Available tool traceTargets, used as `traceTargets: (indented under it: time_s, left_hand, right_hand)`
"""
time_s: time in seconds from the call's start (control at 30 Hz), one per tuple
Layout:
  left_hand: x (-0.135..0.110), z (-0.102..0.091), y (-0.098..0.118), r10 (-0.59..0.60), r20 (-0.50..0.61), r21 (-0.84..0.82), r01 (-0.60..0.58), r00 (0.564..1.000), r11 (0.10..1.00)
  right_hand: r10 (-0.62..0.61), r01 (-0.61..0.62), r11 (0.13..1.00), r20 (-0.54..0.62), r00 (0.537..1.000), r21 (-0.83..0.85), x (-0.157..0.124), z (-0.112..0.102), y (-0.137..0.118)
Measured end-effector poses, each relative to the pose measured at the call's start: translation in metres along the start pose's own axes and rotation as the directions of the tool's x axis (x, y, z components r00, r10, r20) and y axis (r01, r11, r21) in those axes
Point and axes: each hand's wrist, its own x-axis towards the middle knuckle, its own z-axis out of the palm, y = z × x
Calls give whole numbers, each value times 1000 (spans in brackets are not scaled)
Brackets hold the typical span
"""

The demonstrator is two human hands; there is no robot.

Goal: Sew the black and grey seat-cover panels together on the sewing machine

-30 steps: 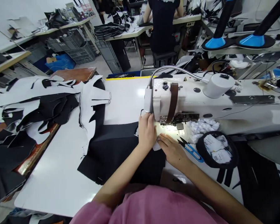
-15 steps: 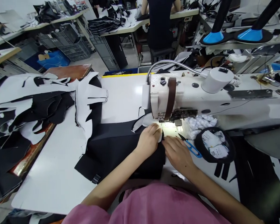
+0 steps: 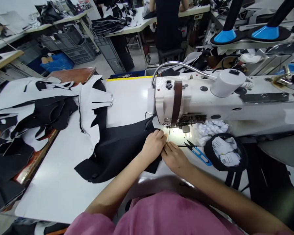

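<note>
A sewing machine (image 3: pixel 193 104) fills the middle right, its needle area lit by a lamp. Just in front of the needle, my left hand (image 3: pixel 154 146) is closed on the edge of a black fabric piece (image 3: pixel 122 147), which spreads leftward over the white table. Beside it my right hand (image 3: pixel 175 158) has its fingers bent together at the same edge, almost touching the left fingertips. What lies between the fingertips is mostly hidden. Blue thread snips (image 3: pixel 198 153) lie right of my right hand.
A round black container (image 3: pixel 225 151) holds white labels, with small white pieces (image 3: pixel 210 130) behind it. White and black cut pieces (image 3: pixel 39 111) are heaped at the left. Another person (image 3: pixel 168 26) sits at a table beyond. Thread stands (image 3: pixel 237 37) rise at the back right.
Both hands have come closer together, the right one moving left. The black fabric has turned and shifted left, its near part drawn out, and the pale piece by the needle shows less.
</note>
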Motion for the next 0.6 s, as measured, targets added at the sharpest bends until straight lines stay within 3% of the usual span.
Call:
traceTargets:
  time_s: [0.33, 0.6]
  left_hand:
    - [14, 11, -22, -22, -128, -96, 10, 992, 995]
    - [26, 19, -33, -25, -202, -128, -1, 979, 992]
  right_hand:
    - [71, -71, 997, 17, 997, -20, 14, 9, 4]
    - [90, -94, 993, -46, 995, -73, 15, 19, 8]
